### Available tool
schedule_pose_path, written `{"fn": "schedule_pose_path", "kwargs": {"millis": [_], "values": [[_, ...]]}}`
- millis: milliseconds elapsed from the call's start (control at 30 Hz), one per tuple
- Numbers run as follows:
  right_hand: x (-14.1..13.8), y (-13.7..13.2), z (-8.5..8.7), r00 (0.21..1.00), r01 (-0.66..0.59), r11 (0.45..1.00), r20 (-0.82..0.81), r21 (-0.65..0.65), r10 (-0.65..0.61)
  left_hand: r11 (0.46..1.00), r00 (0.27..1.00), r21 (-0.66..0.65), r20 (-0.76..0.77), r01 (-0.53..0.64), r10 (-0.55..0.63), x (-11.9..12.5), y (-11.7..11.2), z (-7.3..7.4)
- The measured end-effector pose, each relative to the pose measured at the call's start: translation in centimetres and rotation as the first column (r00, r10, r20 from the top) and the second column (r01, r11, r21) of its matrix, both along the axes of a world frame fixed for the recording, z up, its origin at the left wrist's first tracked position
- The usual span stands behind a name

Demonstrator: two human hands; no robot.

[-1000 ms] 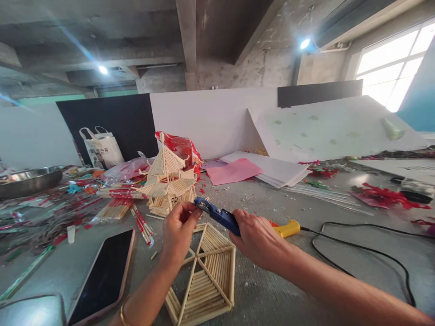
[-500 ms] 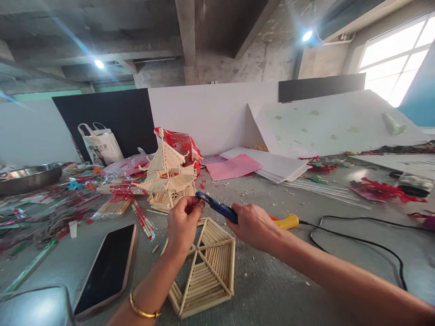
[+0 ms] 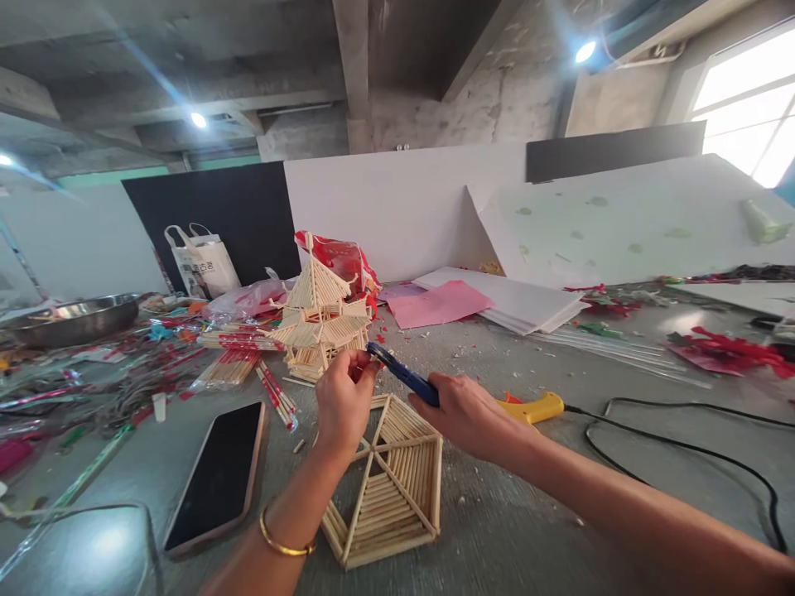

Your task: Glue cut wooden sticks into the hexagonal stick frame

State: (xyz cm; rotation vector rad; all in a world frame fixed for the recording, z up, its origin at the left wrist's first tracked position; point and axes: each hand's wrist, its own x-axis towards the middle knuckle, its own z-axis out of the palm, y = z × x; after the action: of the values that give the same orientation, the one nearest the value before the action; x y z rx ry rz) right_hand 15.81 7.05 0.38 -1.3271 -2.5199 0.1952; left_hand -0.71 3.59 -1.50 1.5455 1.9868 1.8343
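My right hand is closed around blue-handled pliers, whose jaws point left and up toward my left hand. The left hand's fingers are pinched together at the plier tip, on something too small to name. Under both hands lies a flat hexagonal panel of wooden sticks on the grey table. Behind the hands stands a small stick-built pagoda model.
A phone lies face up at the left. Bundles of sticks and red scraps litter the left side. A yellow glue gun with a black cord lies right. Pink paper, white sheets, a metal bowl.
The view has shifted slightly right and down. Both hands stay together over the hexagon, the pliers tilting a little steeper toward the left fingertips.
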Motion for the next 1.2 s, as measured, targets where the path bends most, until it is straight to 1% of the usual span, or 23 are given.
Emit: {"fn": "schedule_pose_path", "kwargs": {"millis": [100, 200, 300, 467, 600, 667, 733, 833, 967, 1000, 1133, 1200], "values": [[-0.9, 0.6, 0.4, 1.0, 0.024, 0.999, 0.019, -0.022, -0.024, 1.0, 0.998, 0.027, 0.057, -0.008, 0.006, -0.4, 0.3, 0.2], [-2.0, 1.0, 0.8, 0.997, 0.033, 0.999, 0.067, 0.017, -0.034, 0.999, 0.994, 0.039, 0.106, -0.017, 0.013, -1.2, 0.8, -0.1], [-2.6, 1.0, 1.1, 0.996, 0.034, 0.999, 0.08, 0.04, -0.037, 0.998, 0.991, 0.056, 0.13, -0.013, 0.006, -1.9, 0.9, -0.3], [-2.4, 0.4, 1.6, 0.997, -0.032, 0.998, 0.07, 0.045, 0.029, 0.996, 0.987, 0.083, 0.156, 0.023, -0.036, -2.2, 0.7, -0.3], [-1.9, 0.4, 1.9, 0.996, -0.07, 0.998, 0.064, 0.006, 0.069, 0.993, 0.982, 0.069, 0.159, 0.094, -0.104, -2.2, 0.3, 0.0], [-1.7, 0.4, 1.9, 0.994, -0.082, 0.996, 0.068, -0.02, 0.083, 0.992, 0.98, 0.057, 0.159, 0.112, -0.12, -2.2, 0.1, 0.3], [-1.8, 0.3, 2.0, 0.994, -0.083, 0.996, 0.069, -0.015, 0.084, 0.992, 0.98, 0.041, 0.157, 0.118, -0.123, -2.1, -0.1, 0.5], [-1.9, 0.3, 1.9, 0.995, -0.075, 0.997, 0.068, 0.01, 0.074, 0.993, 0.983, 0.0, 0.143, 0.117, -0.116, -2.2, -0.2, 0.7], [-2.2, 0.3, 1.9, 0.993, -0.084, 0.994, 0.077, -0.07, 0.09, 0.994, 0.993, -0.068, 0.087, 0.082, -0.076, -2.3, -0.4, 0.9], [-2.2, 0.2, 1.8, 0.993, -0.082, 0.994, 0.082, -0.072, 0.088, 0.995, 0.996, -0.081, 0.063, 0.062, -0.057, -2.4, -0.4, 0.9], [-2.4, 0.3, 1.6, 0.993, -0.06, 0.998, 0.101, 0.013, 0.059, 0.993, 0.999, -0.114, -0.04, -0.024, 0.02, -2.4, -0.8, 1.3], [-2.4, 0.3, 1.4, 0.992, -0.075, 0.997, 0.099, -0.004, 0.075, 0.991, 0.997, -0.128, -0.077, -0.041, 0.031, -2.3, -0.8, 1.4]]}}
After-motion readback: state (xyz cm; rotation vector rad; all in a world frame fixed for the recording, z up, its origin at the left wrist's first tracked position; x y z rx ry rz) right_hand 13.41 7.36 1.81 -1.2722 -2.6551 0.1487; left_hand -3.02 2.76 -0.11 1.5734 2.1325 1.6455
